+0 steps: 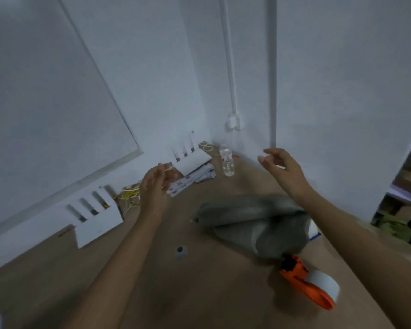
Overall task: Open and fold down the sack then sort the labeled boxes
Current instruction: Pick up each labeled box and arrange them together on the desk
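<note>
Sack (254, 224) below right hand (285, 172)

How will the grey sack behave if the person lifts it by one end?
The sack will probably flop and sag: it lies in soft folds on the table. Its bulging shape suggests contents inside, so it may feel heavy and shift. The cloth looks matte, so likely not slippery.

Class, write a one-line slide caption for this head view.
Both hands, left and right, raised above the table; grey sack lying unopened.
</note>
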Demonstrator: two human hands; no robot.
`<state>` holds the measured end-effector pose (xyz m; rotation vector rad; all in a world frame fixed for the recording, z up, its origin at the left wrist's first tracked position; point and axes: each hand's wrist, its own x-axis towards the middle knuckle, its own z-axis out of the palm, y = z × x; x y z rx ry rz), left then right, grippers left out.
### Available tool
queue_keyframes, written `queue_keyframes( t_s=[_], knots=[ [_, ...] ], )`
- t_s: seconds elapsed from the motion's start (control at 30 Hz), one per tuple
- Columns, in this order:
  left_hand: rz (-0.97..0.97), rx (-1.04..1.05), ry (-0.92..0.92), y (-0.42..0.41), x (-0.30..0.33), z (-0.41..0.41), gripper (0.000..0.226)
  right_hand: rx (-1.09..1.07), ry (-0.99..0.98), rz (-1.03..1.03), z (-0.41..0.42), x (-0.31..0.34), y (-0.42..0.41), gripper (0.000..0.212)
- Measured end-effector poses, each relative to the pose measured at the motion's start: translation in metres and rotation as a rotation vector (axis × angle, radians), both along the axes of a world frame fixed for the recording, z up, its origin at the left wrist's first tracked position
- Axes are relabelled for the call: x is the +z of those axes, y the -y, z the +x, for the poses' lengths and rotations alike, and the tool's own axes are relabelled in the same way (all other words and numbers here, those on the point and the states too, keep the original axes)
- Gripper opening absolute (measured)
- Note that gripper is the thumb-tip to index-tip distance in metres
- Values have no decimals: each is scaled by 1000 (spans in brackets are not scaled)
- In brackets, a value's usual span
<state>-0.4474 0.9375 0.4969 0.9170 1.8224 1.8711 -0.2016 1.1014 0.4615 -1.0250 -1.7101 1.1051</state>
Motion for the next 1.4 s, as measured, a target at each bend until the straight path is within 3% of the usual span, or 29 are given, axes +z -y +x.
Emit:
queue_keyframes(
  t_s=[0.27, 0.4, 0.57, 0.7, 0.87, 1.07, 1.23, 1.4],
  knots=[
    [66, 24, -122, 214, 83, -3, 38, 237, -188, 123, -54, 98, 182, 31],
    [80, 79, -140, 336, 100, -6, 50, 366, -224, 131, -83, 118, 280, 31],
    [87, 242, -94, 459, 110, -18, 44, 566, -232, 116, -123, 131, 385, 31],
    [75, 368, -94, 538, 112, -22, 53, 698, -226, 89, -170, 133, 452, 30],
    [51, 523, -94, 601, 102, -15, 50, 902, -144, 41, -218, 134, 517, 37],
    [0, 690, -16, 641, 74, -8, 27, 1067, -28, -78, -244, 112, 569, 43],
    [-61, 762, 93, 666, 46, -19, 30, 1053, 130, -52, -268, 83, 596, 58],
    [-146, 667, 132, 682, 24, -50, 38, 993, 192, -114, -287, 68, 615, 63]
  ],
)
